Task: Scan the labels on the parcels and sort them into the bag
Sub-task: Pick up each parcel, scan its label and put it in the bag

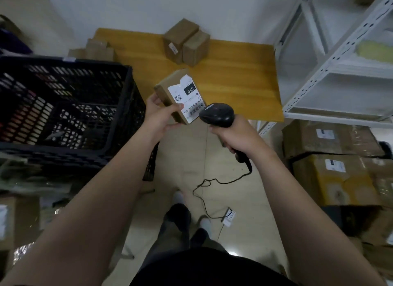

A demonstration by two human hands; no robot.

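My left hand (160,116) grips a small brown cardboard parcel (170,85) by its left side, white label (188,98) turned up toward me. My right hand (236,134) is closed around the handle of a black barcode scanner (218,115), whose head sits right at the label's lower right corner, over the barcode. Two more brown parcels (185,44) stand side by side at the back of the wooden table (244,79). No bag is visible.
A black plastic crate (63,107) stands at the left, with small boxes (95,49) behind it. White metal shelving (340,62) rises on the right, above stacked cardboard cartons (331,164). The scanner cable (204,192) trails across the floor near my feet.
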